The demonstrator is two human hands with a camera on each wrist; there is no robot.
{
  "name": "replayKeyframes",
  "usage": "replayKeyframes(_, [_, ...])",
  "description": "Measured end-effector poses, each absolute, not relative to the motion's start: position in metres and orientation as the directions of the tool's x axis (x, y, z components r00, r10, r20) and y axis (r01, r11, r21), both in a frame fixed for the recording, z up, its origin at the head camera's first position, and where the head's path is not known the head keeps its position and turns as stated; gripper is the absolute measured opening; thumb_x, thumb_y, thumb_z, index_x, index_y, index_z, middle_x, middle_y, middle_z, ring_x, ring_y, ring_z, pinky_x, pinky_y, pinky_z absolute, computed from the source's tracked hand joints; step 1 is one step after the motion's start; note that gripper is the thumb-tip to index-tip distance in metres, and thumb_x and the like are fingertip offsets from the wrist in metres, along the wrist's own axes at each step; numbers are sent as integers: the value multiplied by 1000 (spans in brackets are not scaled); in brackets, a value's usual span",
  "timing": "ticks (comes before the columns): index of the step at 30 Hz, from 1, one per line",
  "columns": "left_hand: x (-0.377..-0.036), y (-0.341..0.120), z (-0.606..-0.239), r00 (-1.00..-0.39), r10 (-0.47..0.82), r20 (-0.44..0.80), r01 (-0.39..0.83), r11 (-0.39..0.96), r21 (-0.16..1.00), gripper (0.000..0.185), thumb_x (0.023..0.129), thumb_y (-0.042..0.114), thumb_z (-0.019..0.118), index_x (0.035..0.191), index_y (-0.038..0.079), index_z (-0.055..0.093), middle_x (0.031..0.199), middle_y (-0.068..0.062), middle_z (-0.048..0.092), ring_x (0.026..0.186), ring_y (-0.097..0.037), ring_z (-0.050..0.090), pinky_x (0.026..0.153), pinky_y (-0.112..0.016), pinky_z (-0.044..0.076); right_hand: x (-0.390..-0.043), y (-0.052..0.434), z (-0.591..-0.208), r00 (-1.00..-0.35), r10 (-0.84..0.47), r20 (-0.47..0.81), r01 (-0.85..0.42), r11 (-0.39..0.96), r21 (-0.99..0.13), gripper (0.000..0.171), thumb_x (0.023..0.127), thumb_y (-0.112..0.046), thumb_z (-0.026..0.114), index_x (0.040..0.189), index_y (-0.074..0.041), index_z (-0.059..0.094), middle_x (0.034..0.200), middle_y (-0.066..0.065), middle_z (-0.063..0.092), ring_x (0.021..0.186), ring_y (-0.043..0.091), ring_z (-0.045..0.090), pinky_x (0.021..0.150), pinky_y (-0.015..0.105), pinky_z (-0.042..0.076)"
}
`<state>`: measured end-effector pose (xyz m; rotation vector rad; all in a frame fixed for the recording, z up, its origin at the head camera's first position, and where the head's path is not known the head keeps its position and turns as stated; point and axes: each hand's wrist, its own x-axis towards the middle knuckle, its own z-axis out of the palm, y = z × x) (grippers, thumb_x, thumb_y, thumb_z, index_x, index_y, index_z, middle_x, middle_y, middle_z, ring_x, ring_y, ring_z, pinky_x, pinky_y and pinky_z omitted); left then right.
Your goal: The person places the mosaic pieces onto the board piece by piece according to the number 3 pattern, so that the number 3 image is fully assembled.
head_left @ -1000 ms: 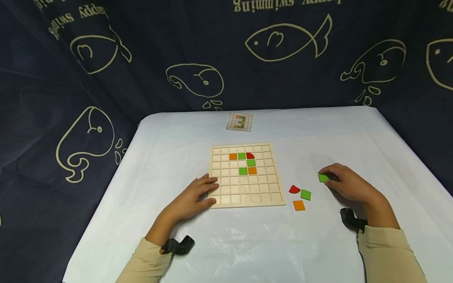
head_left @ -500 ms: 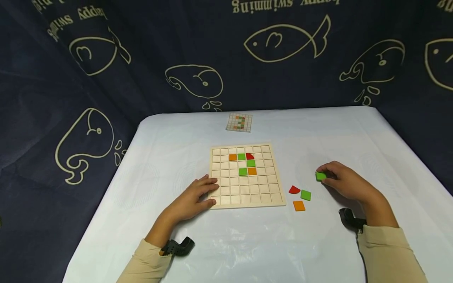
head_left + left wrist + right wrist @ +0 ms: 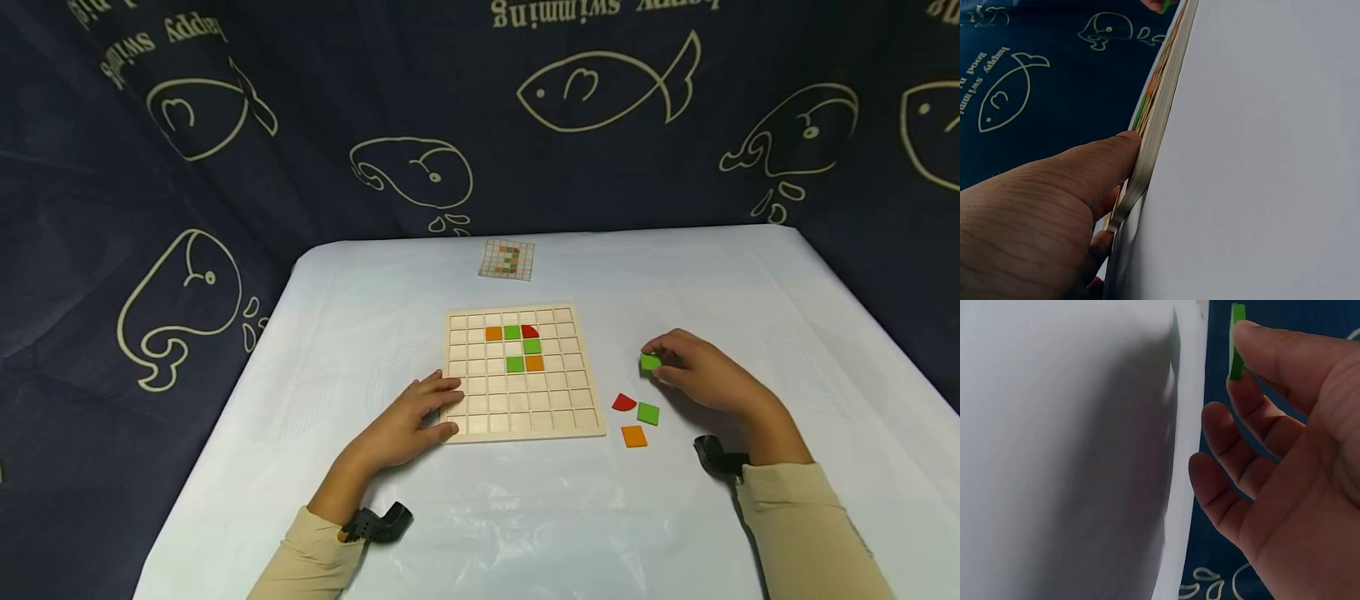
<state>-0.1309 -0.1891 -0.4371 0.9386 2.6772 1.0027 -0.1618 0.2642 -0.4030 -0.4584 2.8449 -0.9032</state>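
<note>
**Green tile pinched right of the grid board**

Pinched between thumb and fingertips of the right hand (image 3: pixel 701 375): a green square tile (image 3: pixel 650 362), lifted just off the table (image 3: pixel 360 333), well right of the wooden grid board (image 3: pixel 525 400) and level with its middle rows. Grip clamped on the tile, seen edge-on in the right wrist view (image 3: pixel 1237 340).

Resting against the board's near left corner: the left hand (image 3: pixel 408 421), fingers relaxed and spread, thumb along the front edge, nothing held. Same contact in the left wrist view, thumb (image 3: pixel 1094 165) pressed to the board's rim.

Seated in the board's upper cells: orange, green and red pieces.

Lying loose just right of the board's near right corner: a red quarter-round (image 3: pixel 623 402), a green square (image 3: pixel 648 413), an orange square (image 3: pixel 633 436).

Beyond the board's far edge: a small pattern card (image 3: pixel 507 258).
</note>
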Motion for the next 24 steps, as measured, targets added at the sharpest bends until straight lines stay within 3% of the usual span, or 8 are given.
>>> replayKeyframes(24, [-132,-190,-440,-794,599,105,522,582,624,49,94,24,70,137,4,59,150,-6,46,148,-30,25,119,-55,14,-182,200,-396,-921,-389,-35,-283,725,-628,27,94,-6,65,121,-9,65,115,6,59,104,26,53,91,45,47])
